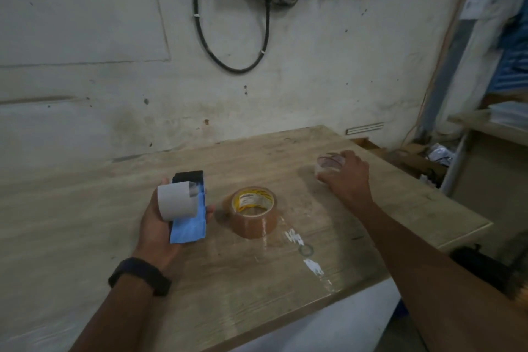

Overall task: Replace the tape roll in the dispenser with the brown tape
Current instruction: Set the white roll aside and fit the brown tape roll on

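- Two rolls sit apart on the wooden table (285, 280): our right hand (347, 177) closes its fingers over a clear tape roll (328, 164) at the far side.
- Our left hand (155, 223) wraps its fingers round the blue dispenser (190, 226).
- We judge the brown tape roll (254, 216), flat between our hands, light and rigid; grip its outer rim, off the slick face.

two bare forearms, no sleeves, left hand (155, 227), black wristband (140, 276) on left wrist
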### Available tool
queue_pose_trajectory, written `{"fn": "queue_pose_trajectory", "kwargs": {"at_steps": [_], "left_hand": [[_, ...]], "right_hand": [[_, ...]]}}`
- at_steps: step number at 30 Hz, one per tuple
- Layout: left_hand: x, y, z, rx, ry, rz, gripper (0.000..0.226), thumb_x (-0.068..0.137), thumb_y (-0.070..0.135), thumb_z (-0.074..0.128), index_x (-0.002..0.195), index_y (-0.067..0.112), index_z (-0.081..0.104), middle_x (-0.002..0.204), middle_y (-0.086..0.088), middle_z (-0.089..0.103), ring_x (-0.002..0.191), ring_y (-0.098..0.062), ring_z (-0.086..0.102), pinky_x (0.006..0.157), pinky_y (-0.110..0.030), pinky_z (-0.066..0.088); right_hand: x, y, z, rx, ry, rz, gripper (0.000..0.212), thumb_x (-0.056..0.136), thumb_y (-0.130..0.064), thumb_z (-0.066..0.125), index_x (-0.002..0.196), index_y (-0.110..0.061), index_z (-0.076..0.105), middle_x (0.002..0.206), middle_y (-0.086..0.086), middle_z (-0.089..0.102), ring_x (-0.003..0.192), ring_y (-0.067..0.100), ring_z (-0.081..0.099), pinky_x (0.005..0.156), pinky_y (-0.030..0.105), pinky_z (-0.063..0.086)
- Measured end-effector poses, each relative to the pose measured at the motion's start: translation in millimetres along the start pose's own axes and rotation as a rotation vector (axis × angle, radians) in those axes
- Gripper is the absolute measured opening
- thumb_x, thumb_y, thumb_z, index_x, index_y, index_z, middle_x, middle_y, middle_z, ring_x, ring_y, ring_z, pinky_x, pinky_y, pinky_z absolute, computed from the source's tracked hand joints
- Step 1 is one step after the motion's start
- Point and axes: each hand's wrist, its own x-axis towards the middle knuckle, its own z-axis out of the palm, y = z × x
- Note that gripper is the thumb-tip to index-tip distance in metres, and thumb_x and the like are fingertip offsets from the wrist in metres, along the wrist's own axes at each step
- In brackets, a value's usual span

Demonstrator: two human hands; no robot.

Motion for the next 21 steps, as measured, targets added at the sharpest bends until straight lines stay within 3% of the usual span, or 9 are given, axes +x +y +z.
{"fn": "queue_pose_trajectory", "kwargs": {"at_steps": [6, 11, 15, 18, 21], "left_hand": [[-4, 0, -3, -0.019, 0.026, 0.048, 0.068, 0.103, 0.055, 0.038, 0.156, 0.013, 0.041, 0.128, -0.022, 0.062, 0.085, -0.034, 0.071, 0.058, -0.042, 0.066], [-5, -1, -2, -0.027, 0.029, 0.062, 0.067, 0.1, 0.053, 0.046, 0.153, 0.011, 0.046, 0.117, -0.02, 0.065, 0.089, -0.035, 0.064, 0.062, -0.043, 0.066], [-5, -1, -3, -0.038, 0.036, 0.057, 0.063, 0.099, 0.053, 0.048, 0.146, 0.01, 0.051, 0.11, -0.019, 0.066, 0.086, -0.037, 0.064, 0.059, -0.043, 0.066], [-6, -1, -3, -0.047, 0.015, 0.058, 0.052, 0.101, 0.052, 0.047, 0.131, 0.01, 0.058, 0.105, -0.017, 0.065, 0.079, -0.032, 0.066, 0.055, -0.04, 0.065], [-5, -2, -4, -0.073, 0.01, 0.05, 0.046, 0.101, 0.051, 0.046, 0.115, 0.011, 0.064, 0.103, -0.015, 0.064, 0.075, -0.029, 0.068, 0.057, -0.041, 0.065]], "right_hand": [[8, 3, 6, -0.199, -0.047, -0.079, 0.065, 0.078, -0.055, 0.069, 0.135, -0.025, 0.06, 0.141, 0.002, 0.056, 0.127, 0.023, 0.053, 0.107, 0.035, 0.041], [4, 4, 6, -0.101, -0.003, 0.03, 0.078, 0.069, -0.058, 0.074, 0.135, -0.021, 0.055, 0.14, 0.008, 0.057, 0.126, 0.035, 0.053, 0.104, 0.048, 0.042], [-5, -17, 6, -0.079, 0.122, -0.179, 0.059, 0.078, -0.056, 0.07, 0.125, -0.022, 0.06, 0.129, 0.007, 0.064, 0.119, 0.033, 0.056, 0.1, 0.049, 0.041], [-25, -57, 7, 0.081, -0.075, -0.336, 0.046, 0.082, -0.055, 0.07, 0.113, -0.021, 0.066, 0.11, 0.0, 0.073, 0.098, 0.021, 0.067, 0.086, 0.034, 0.047], [-61, -93, 8, 0.176, -0.341, -0.398, 0.061, 0.074, -0.074, 0.061, 0.113, -0.027, 0.066, 0.112, -0.006, 0.072, 0.099, 0.015, 0.064, 0.081, 0.03, 0.048]]}}
